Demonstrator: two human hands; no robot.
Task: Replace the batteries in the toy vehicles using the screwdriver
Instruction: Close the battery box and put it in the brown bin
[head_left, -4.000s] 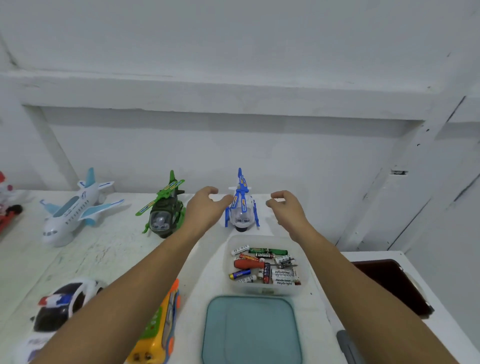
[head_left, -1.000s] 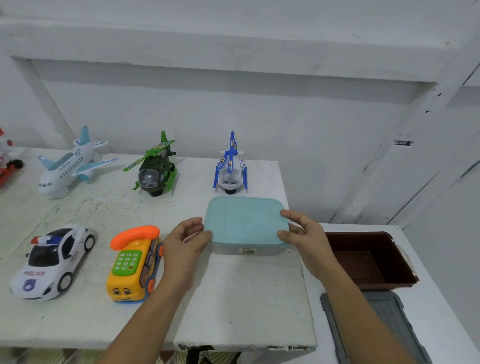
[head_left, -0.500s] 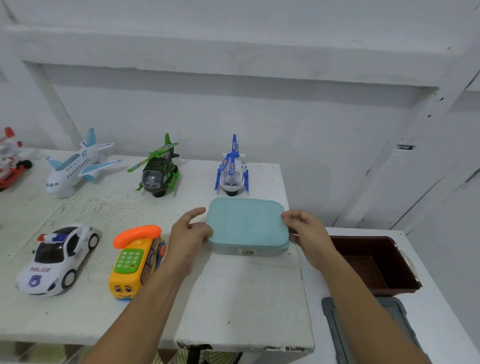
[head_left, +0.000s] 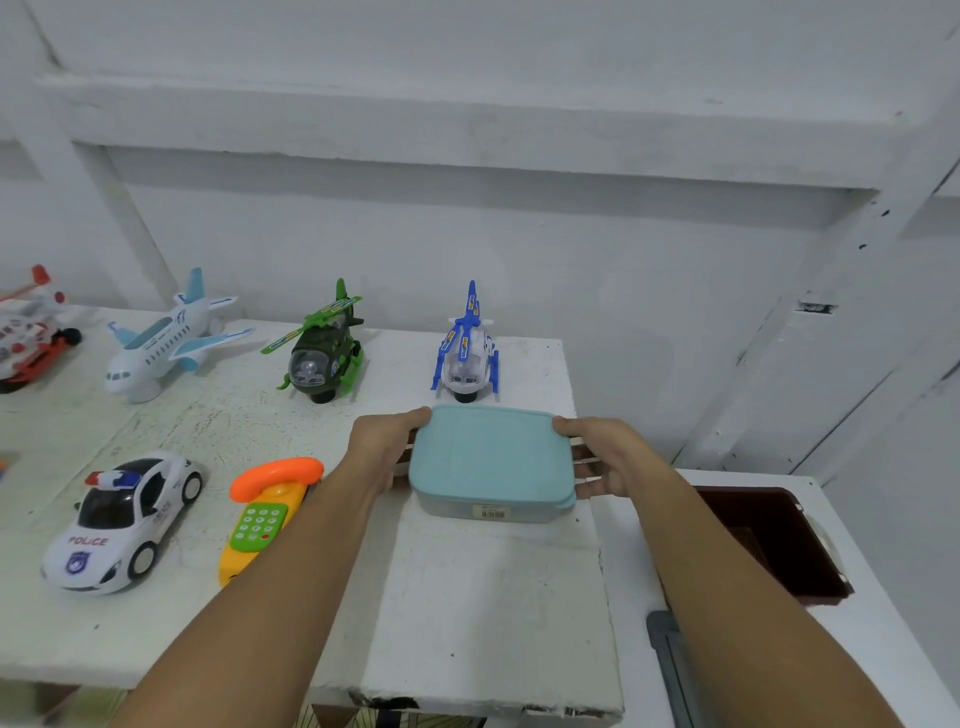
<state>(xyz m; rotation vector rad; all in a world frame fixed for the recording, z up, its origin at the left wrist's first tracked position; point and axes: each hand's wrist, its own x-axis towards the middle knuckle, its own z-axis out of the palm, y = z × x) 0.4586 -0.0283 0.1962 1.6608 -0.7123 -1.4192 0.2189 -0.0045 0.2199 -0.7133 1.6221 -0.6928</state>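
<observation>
- A white table (head_left: 467, 597) is standing against a white wall, toys lined along it.
- Left hand (head_left: 387, 449) and right hand (head_left: 605, 457) are gripping the lidded box (head_left: 491, 460) at its sides — just before the blue helicopter (head_left: 467, 348).
- Likely step: handling the closed box — no screwdriver is showing, so the next move is hard to call.

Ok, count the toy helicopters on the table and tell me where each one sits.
2 for certain. The green helicopter stands at the back, middle. The blue and white helicopter stands right of it, just behind the teal-lidded box. A red and white toy, cropped at the left edge, may be another.

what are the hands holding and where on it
The lidded box, gripped by its two short sides: left hand on one, right hand on the other.
</observation>
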